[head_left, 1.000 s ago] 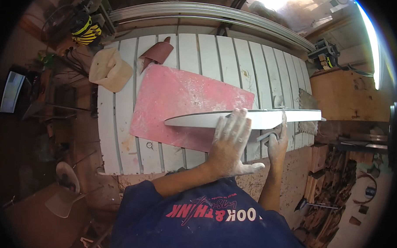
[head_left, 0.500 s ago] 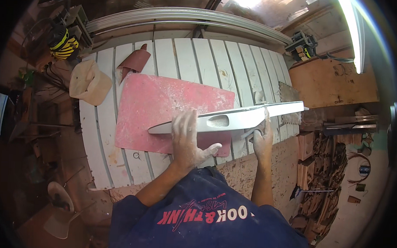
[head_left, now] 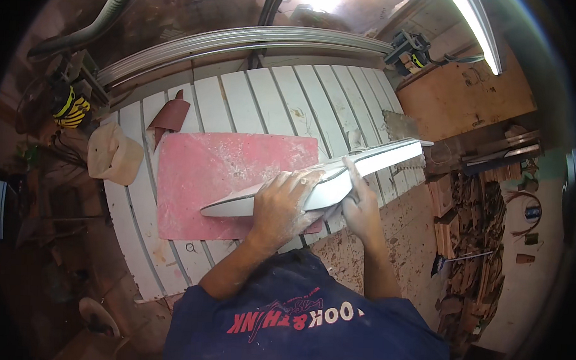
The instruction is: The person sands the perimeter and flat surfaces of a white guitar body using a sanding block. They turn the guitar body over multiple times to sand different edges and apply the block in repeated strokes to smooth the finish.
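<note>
A long, smooth white piece [head_left: 390, 159] with a tapered left end and a dark line along its upper edge lies at a slant in my hands. Its left part is over a dusty pink sheet [head_left: 193, 183]; the right end points toward the table's far right. My left hand [head_left: 282, 208], coated with pale dust, wraps over its middle, fingers across the top. Close by, my right hand [head_left: 361, 211] grips the near side, index finger stretched up along it. What lies beneath the right palm is hidden.
The white slatted table [head_left: 171, 265] carries a curled red-brown sheet, apparently sandpaper [head_left: 170, 115], a tan cap [head_left: 114, 155] and a grey toothed-edge plate [head_left: 401, 128]. A metal rail [head_left: 242, 42] spans the back. Wood pieces [head_left: 470, 218] are stacked at right.
My left hand has gone from lying against the side, thumb spread, to wrapping over the piece, covering its oval recess. My right hand is closer to the left one. The piece is tilted more steeply.
</note>
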